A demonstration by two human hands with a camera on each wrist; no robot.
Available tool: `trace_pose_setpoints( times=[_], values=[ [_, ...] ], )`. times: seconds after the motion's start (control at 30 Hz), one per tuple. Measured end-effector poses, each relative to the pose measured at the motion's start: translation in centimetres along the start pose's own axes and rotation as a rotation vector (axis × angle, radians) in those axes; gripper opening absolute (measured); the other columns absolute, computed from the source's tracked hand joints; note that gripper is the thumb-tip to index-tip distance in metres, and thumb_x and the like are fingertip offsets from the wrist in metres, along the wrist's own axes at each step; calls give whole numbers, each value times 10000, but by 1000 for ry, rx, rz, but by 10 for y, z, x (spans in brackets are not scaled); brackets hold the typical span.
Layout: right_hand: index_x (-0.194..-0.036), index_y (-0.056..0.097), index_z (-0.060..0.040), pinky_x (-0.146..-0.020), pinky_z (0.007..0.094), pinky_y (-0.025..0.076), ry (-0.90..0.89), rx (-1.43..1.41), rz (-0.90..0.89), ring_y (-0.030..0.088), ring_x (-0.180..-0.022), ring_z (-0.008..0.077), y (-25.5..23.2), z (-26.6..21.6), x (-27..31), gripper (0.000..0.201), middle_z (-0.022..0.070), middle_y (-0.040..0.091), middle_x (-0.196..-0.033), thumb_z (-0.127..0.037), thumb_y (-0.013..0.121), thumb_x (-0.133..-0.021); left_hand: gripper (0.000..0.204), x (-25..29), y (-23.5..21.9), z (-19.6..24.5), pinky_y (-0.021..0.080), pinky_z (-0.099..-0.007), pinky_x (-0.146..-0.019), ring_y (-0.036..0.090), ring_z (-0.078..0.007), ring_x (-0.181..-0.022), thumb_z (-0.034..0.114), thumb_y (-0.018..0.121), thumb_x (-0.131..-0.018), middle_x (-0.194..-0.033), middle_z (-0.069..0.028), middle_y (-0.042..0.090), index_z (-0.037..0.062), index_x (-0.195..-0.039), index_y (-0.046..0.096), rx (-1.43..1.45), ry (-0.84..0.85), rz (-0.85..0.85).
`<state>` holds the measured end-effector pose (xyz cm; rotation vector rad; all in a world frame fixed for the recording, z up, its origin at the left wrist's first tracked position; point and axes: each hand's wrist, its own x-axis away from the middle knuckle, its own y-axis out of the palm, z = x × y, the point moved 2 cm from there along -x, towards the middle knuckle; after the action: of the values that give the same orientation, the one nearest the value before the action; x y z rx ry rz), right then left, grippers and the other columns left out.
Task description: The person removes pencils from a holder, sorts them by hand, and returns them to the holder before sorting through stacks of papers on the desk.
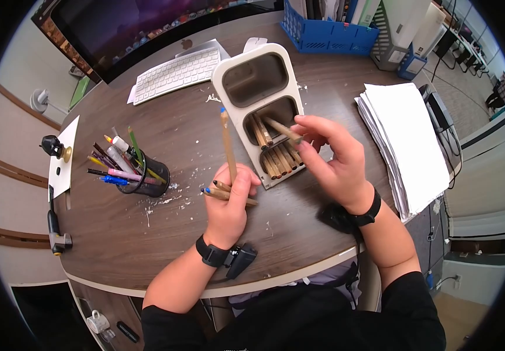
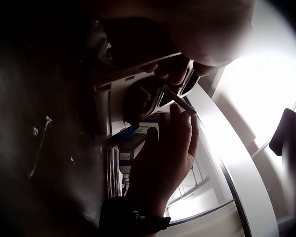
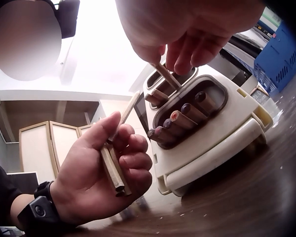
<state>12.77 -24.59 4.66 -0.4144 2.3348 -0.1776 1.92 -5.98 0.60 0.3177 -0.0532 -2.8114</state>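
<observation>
Between thumb and fingers my right hand (image 1: 337, 167) pinches a wooden coloured pencil (image 1: 282, 128), which slants into the middle compartment of a cream desk organizer (image 3: 232, 128). Several wooden pencils (image 1: 279, 162) lie in the front compartment, their coloured ends showing in the right wrist view. More pencils (image 1: 258, 130) lean in the middle compartment. To the left of the organizer, my left hand (image 1: 229, 205) grips several pencils; one blue-tipped pencil (image 1: 228, 140) points up and away, the others lie across the palm. The left wrist view is dark, with the right hand and pencil in silhouette.
A black mesh cup (image 1: 157, 180) full of pens stands at the left. Behind are a white keyboard (image 1: 176, 75), a monitor (image 1: 141, 29) and a blue basket (image 1: 328, 36) of folders. Stacked paper (image 1: 410, 146) lies at the right. White scraps (image 1: 191, 190) dot the desk.
</observation>
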Motion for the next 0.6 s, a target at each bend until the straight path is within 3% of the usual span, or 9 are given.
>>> trace_pose_setpoints(
  times=[0.13, 0.2, 0.23, 0.37, 0.5, 0.6],
  values=[
    [-1248, 706, -62, -616, 280, 517, -94, 42, -8, 684, -775, 151, -3, -8, -2, 395, 79, 748, -1013, 35, 734, -866, 320, 3, 2, 3, 461, -287, -685, 568, -130, -736, 211, 571, -1058, -873, -55, 628, 11, -825, 664, -10, 3, -36],
    [-1234, 687, 16, -648, 291, 525, -324, 26, -219, 678, -726, 180, -5, -16, -2, 413, 116, 739, -924, 105, 675, -831, 312, 4, -1, 2, 462, -297, -673, 571, -143, -726, 209, 588, -1046, -852, -64, 628, 12, -816, 663, -63, 25, -64],
    [-1243, 694, 5, -633, 331, 536, -382, 29, -304, 687, -683, 244, -3, -18, -3, 499, 115, 730, -848, 92, 680, -751, 304, 4, -1, 2, 462, -307, -660, 573, -156, -715, 206, 605, -1034, -831, -73, 627, 12, -808, 662, -117, 48, -93],
    [-1257, 716, -95, -672, 374, 570, -360, 156, -453, 707, -811, 254, 12, -27, 4, 521, 103, 722, -1129, 15, 758, -749, 318, 7, 3, 12, 479, -337, -673, 604, -216, -736, 261, 664, -1009, -820, -96, 624, 20, -801, 679, -172, 68, -235],
    [-1227, 715, -88, -668, 366, 570, -365, 157, -377, 713, -822, 263, 8, -24, 1, 508, 115, 724, -1115, 32, 782, -738, 394, 6, 1, 1, 481, -323, -692, 604, -214, -757, 368, 679, -1015, -862, -90, 640, 26, -822, 698, -110, 103, -368],
    [-1186, 694, -70, -663, 351, 570, -374, 179, -237, 710, -798, 262, 0, -23, -2, 444, 98, 731, -1046, 14, 797, -762, 374, 5, 3, 4, 484, -323, -701, 606, -209, -767, 339, 673, -1022, -856, -83, 651, 27, -816, 693, -107, 133, -354]
  ],
)
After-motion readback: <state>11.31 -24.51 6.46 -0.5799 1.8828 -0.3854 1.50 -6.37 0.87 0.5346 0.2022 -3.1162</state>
